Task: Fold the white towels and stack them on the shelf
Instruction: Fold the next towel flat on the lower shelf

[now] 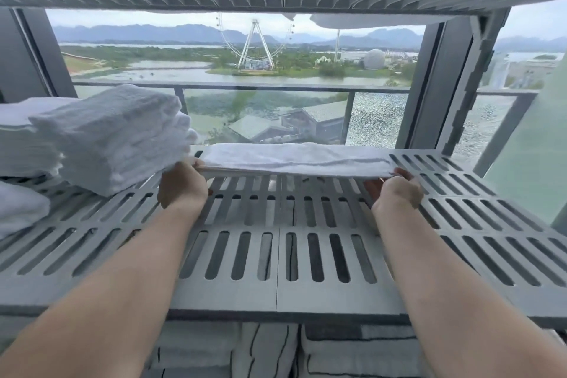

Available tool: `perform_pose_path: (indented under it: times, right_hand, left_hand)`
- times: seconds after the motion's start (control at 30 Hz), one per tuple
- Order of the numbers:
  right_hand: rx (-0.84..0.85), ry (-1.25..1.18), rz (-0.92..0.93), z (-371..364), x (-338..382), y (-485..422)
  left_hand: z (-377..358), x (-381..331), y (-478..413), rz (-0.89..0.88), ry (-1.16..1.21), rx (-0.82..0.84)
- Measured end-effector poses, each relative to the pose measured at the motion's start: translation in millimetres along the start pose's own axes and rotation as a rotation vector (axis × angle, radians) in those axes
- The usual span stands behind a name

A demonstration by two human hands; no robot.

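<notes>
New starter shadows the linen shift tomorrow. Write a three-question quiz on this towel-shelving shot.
1. True or false: both hands grip the same folded white towel.
2. Where is the stack of folded towels relative to the held towel? A) to its left B) to its right C) on the shelf above
3. Fill in: the held towel sits over a grey ______ shelf.

Key: 1 true: the left hand holds one end, the right hand the other. 2 A. 3 slotted.

Left hand (183, 182), right hand (395, 190) gripping
</notes>
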State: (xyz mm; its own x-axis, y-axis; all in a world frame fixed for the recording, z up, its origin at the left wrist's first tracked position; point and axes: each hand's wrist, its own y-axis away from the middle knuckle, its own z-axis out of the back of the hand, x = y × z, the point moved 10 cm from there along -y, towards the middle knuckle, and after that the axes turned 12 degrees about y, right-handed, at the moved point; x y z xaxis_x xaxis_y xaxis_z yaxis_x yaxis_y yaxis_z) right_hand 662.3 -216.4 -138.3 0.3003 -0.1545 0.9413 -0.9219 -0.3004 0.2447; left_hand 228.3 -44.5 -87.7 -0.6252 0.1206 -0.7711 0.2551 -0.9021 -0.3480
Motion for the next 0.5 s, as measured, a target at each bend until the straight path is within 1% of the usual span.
perform_pose_path:
  times: [0.1, 0.13, 0.2, 0.27, 0.4, 0.5]
  right_hand:
    - [0.141, 0.481, 0.284, 2.7, 16.3, 7.5]
    - [0.159, 0.617, 0.373, 7.6, 21.0, 10.8]
    - [0.126, 0.848, 0.53, 23.7, 30.8, 16.0]
    - [0.097, 0.996, 0.643, 39.0, 36.0, 22.3]
    - [0.141, 1.221, 0.697, 61.2, 30.5, 37.6]
    - [0.175, 1.336, 0.794, 72.6, 30.2, 54.9]
  left_hand:
    - [14.5, 4.4, 29.3, -0.027, -0.103, -0.006]
    - [19.1, 5.9, 38.3, -0.041, -0.153, -0.004]
    - [28.1, 10.0, 53.3, -0.046, -0.262, 0.014]
    - [37.5, 16.1, 66.4, -0.036, -0.345, 0.029]
    - [51.4, 12.8, 93.4, -0.084, -0.519, 0.03]
    - [57.1, 16.3, 111.8, -0.081, -0.599, 0.05]
